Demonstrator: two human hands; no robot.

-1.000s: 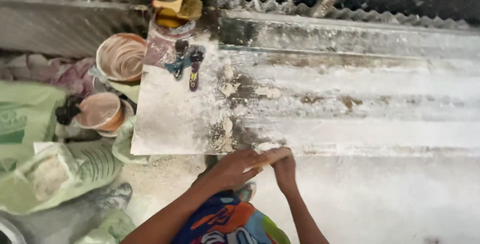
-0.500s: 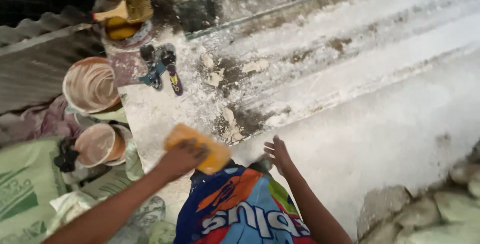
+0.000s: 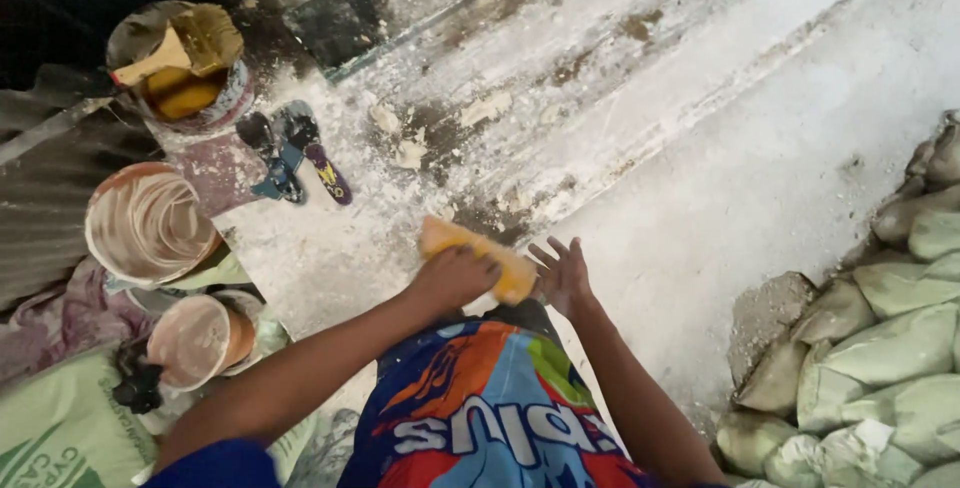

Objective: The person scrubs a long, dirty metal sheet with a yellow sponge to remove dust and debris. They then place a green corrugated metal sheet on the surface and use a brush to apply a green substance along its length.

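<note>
The left hand [image 3: 455, 276] is clenching around the near end of a yellow rectangular sponge block [image 3: 480, 256], pressing it onto the dusty white plastered slab [image 3: 700, 178] right at the slab's near edge, while the right hand [image 3: 562, 276] is hovering just beside the block's other end with its fingers spread and released, grasping nothing. Taking the slab as landmark, 3 round containers are sitting along its left side: a paint-smeared bucket holding a wide yellow-handled brush [image 3: 180, 58] at the far left corner, a large cream-coated plastic tub [image 3: 148, 223] further toward the person, and a smaller pinkish tub [image 3: 195, 340] nearest to the person. A pair of dark scrapers with a blue handle [image 3: 290, 153] is lying on the slab's left part, well apart from the block, and pale loose plaster flakes [image 3: 410, 153] are scattered near its middle. Off the slab's right side, grey-green filled sacks [image 3: 880, 348] are stacking up. As a judgement, the block is sitting so close to the near edge that a hard stroke could be sending it off and into the person's lap; the grip is covering only 1 end, so the block could be twisting under pressure. A wide sweep to the left could be knocking the scrapers or tubs, and loose flakes caught under the block could be scoring the surface.
</note>
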